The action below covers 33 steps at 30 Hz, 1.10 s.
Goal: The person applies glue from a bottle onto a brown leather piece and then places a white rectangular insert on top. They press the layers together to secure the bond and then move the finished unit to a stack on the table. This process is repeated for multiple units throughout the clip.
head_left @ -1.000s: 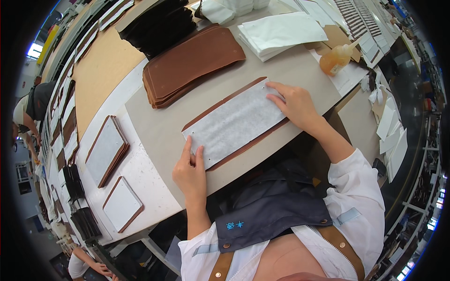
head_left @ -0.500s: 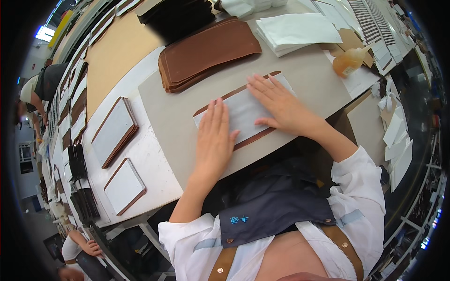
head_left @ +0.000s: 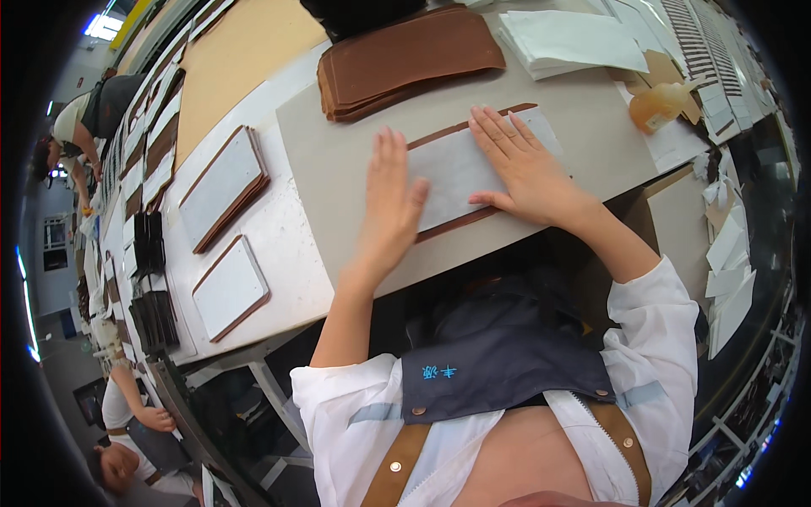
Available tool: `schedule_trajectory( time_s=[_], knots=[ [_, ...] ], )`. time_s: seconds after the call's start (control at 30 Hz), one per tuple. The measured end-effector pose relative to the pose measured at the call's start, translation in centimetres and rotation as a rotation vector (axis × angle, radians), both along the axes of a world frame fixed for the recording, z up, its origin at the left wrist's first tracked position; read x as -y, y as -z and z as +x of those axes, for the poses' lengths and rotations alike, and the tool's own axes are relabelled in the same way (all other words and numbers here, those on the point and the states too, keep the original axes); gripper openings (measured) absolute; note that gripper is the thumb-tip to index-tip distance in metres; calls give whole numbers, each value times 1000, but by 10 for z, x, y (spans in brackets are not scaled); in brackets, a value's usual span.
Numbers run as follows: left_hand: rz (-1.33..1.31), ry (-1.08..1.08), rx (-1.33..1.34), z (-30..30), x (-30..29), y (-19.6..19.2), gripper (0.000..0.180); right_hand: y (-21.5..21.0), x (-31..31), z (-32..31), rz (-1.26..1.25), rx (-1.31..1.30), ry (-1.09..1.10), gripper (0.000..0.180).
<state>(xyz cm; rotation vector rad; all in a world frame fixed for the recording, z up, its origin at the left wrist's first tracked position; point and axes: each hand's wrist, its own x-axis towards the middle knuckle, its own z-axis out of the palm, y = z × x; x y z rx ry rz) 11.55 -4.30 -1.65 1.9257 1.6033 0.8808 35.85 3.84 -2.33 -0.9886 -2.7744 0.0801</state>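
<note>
A brown leather panel [head_left: 460,222] lies at a slant on the grey work board [head_left: 338,198], with a white sheet [head_left: 452,173] over most of it. Brown strips show along the sheet's far and near edges. My right hand [head_left: 534,176] rests flat on the sheet's right half, fingers spread and holding nothing. Over the panel's left end is my left hand [head_left: 390,203], slightly blurred, its fingers stretched out and thumb apart. That hand hides the end of the panel, and I cannot tell whether it touches it.
Beyond the panel lie a brown leather stack [head_left: 414,59] and folded white sheets [head_left: 574,42]. An amber squeeze bottle [head_left: 659,106] stands at right. White-topped brown panels [head_left: 224,190] and a smaller one [head_left: 231,289] lie at left. Two other people [head_left: 84,127] are farther left.
My left hand has slid leftward across the panel to its left end. My right hand stays at nearly the same place on the sheet. The whole view has shifted a little.
</note>
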Motion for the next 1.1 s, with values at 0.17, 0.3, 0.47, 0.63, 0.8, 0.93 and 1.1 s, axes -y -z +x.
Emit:
schedule_trajectory(
  time_s=[0.17,0.3,0.47,0.63,0.8,0.93,1.1],
  knots=[
    [-28,-340,254,-52,40,-19,76,0,21,-36,-152,-107,-159,102],
    [30,-354,244,-66,68,-7,77,6,45,-70,-163,-121,-286,102],
    [24,-287,141,-36,74,-7,77,8,62,-75,-158,-137,-321,107],
    [87,-46,-130,-1,59,4,78,6,56,-43,-156,-107,-229,105],
    [-11,32,-544,17,56,11,87,-2,33,21,-128,-17,-6,104],
    [-42,17,-654,20,58,8,90,0,22,66,-51,62,123,104],
    [-23,-45,-586,22,57,11,91,-4,7,81,6,-3,212,102]
  ],
)
